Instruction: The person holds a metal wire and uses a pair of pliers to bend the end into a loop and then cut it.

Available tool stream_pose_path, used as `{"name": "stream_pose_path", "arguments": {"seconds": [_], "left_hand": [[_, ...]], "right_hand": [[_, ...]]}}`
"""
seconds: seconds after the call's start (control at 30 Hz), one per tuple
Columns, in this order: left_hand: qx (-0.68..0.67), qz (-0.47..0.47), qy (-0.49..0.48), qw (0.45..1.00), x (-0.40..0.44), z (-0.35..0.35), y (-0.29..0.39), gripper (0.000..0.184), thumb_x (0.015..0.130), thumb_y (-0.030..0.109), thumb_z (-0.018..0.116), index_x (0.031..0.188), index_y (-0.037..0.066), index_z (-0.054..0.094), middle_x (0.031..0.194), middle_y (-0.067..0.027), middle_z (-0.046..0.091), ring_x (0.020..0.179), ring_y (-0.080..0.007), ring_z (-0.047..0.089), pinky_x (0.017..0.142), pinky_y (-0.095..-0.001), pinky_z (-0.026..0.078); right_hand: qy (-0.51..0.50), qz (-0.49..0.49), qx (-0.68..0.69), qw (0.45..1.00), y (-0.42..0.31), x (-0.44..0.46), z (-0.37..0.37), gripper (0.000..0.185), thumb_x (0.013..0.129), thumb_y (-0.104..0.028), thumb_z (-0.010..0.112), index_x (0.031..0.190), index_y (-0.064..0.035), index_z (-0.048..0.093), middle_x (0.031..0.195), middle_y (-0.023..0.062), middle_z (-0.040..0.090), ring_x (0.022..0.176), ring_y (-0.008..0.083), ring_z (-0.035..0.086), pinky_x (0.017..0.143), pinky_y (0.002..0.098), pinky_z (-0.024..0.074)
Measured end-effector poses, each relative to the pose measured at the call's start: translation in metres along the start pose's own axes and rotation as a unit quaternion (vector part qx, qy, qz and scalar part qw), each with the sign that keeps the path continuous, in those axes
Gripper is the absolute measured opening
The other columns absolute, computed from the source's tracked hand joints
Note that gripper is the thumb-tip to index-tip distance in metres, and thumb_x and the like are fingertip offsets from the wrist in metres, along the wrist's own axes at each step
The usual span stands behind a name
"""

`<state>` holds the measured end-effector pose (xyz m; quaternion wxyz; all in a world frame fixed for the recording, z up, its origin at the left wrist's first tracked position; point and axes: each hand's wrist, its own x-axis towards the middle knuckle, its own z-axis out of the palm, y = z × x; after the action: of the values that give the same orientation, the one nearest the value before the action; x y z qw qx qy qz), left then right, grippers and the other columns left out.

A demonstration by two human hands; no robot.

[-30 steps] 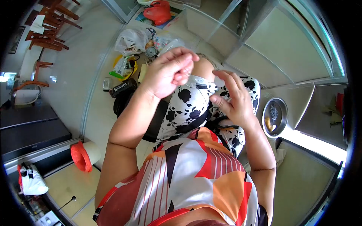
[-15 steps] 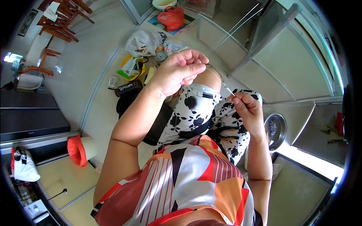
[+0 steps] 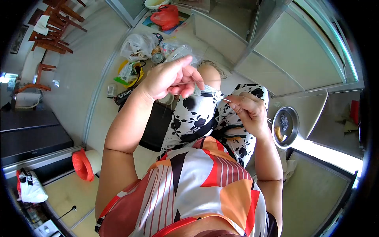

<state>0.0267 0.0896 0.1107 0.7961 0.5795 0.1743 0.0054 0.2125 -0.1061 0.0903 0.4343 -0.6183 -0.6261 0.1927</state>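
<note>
My left hand (image 3: pixel 173 80) is raised over my lap, thumb lifted away and fingers curled. A thin pale thread (image 3: pixel 182 83) crosses these fingers, and a strand hangs below them. To the right, my right hand (image 3: pixel 249 112) is closed in a pinch on a thin, pale, needle-like tool (image 3: pixel 226 100). Its tip points left toward the left hand; its exact kind is too small to tell. Below both hands are my knees in white trousers with black flowers (image 3: pixel 189 118).
At my right stands a steel bowl (image 3: pixel 295 128) with a crumpled clear item and a yellowish piece. Plastic bags (image 3: pixel 138 46), a can (image 3: pixel 157 58) and a clear jar (image 3: pixel 112 90) lie ahead on the floor. Cabinet doors (image 3: pixel 296 51) rise on the right; a red-lined bin (image 3: pixel 83 165) stands left.
My left hand has moved down and left, its thumb lifting off the fingers. The long strands stretching to the upper right are gone from there. My right hand shifted slightly left with the tool.
</note>
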Motion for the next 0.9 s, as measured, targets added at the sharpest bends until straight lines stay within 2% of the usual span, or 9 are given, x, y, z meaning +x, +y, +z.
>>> {"name": "stream_pose_path", "arguments": {"seconds": [0.1,0.23,0.4,0.43,0.57,0.67,0.7,0.8,0.9], "left_hand": [[0.095,-0.014,-0.047,0.994,0.003,0.008,0.001,0.064,0.098,0.044,0.021,0.096,-0.003,0.064,0.075,-0.0086,0.064,0.054,-0.0083,0.05,0.046,-0.0168,0.031],[0.266,0.125,-0.052,0.954,0.007,0.012,0.001,0.039,0.096,0.033,0.045,0.096,-0.001,0.063,0.073,-0.0031,0.061,0.058,-0.0087,0.05,0.052,-0.0216,0.04],[0.51,0.2,-0.003,0.837,-0.003,0.028,0.023,0.026,0.09,0.024,0.059,0.092,-0.001,0.063,0.067,-0.0071,0.061,0.057,-0.0158,0.057,0.056,-0.0278,0.045],[0.458,0.283,0.011,0.842,0.002,0.03,0.016,0.025,0.089,0.023,0.059,0.089,-0.001,0.063,0.069,-0.0109,0.062,0.06,-0.021,0.061,0.054,-0.0312,0.046],[0.475,0.237,-0.008,0.848,0.006,0.041,0.023,0.023,0.091,0.021,0.057,0.087,-0.001,0.063,0.065,-0.0094,0.061,0.056,-0.0194,0.059,0.053,-0.0299,0.045],[0.409,0.182,0.019,0.894,0.013,0.047,0.027,0.026,0.09,0.026,0.058,0.087,0.001,0.064,0.066,-0.014,0.06,0.058,-0.0234,0.061,0.055,-0.0314,0.045],[0.384,0.185,-0.003,0.905,0.014,0.05,0.033,0.026,0.092,0.024,0.056,0.091,-0.001,0.063,0.074,-0.0101,0.064,0.067,-0.0137,0.062,0.059,-0.0272,0.046],[0.295,0.194,0.011,0.936,0.016,0.054,0.033,0.025,0.093,0.022,0.055,0.093,-0.002,0.062,0.081,-0.0049,0.064,0.073,-0.0079,0.059,0.062,-0.0243,0.046],[0.266,0.173,0.018,0.948,0.02,0.055,0.025,0.025,0.095,0.021,0.051,0.093,-0.001,0.063,0.067,0.0009,0.054,0.061,-0.0052,0.047,0.056,-0.0199,0.039]], "right_hand": [[0.042,-0.049,-0.014,0.998,0.006,0.0,0.007,0.012,0.077,-0.006,0.066,0.089,-0.0038,0.069,0.071,0.0079,0.063,0.062,0.0229,0.056,0.057,0.0317,0.0434],[0.052,-0.101,-0.026,0.993,0.004,-0.001,0.005,0.015,0.074,-0.007,0.068,0.089,-0.0052,0.069,0.065,0.0064,0.058,0.061,0.0221,0.055,0.058,0.0314,0.0427],[0.104,-0.19,-0.157,0.964,0.004,-0.008,0.007,0.025,0.063,-0.007,0.07,0.088,-0.0096,0.07,0.07,0.0038,0.058,0.063,0.0203,0.055,0.059,0.031,0.0451],[0.114,-0.191,-0.173,0.959,0.01,-0.011,0.01,0.03,0.059,-0.008,0.07,0.089,-0.0117,0.071,0.08,0.004,0.06,0.069,0.0203,0.056,0.06,0.0309,0.0466],[0.213,-0.256,-0.219,0.917,0.004,0.001,0.015,0.03,0.06,-0.012,0.068,0.089,-0.0135,0.071,0.097,0.0058,0.059,0.084,0.022,0.057,0.063,0.0316,0.0482],[0.204,-0.268,-0.215,0.917,-0.001,0.01,0.008,0.03,0.06,-0.012,0.066,0.09,-0.0137,0.071,0.092,0.005,0.059,0.08,0.0207,0.058,0.061,0.0309,0.049],[0.171,-0.261,-0.189,0.931,0.005,0.008,0.009,0.032,0.059,-0.012,0.065,0.091,-0.0131,0.07,0.087,0.0036,0.06,0.074,0.0187,0.058,0.058,0.0297,0.0493],[0.151,-0.242,-0.2,0.937,0.01,0.0,0.014,0.034,0.058,-0.011,0.064,0.092,-0.012,0.07,0.083,0.0027,0.06,0.07,0.017,0.058,0.054,0.0292,0.0491],[0.171,-0.224,-0.184,0.942,0.011,-0.002,0.015,0.032,0.063,-0.013,0.07,0.095,-0.0104,0.068,0.086,0.0035,0.061,0.075,0.0194,0.059,0.06,0.0306,0.0499]]}}
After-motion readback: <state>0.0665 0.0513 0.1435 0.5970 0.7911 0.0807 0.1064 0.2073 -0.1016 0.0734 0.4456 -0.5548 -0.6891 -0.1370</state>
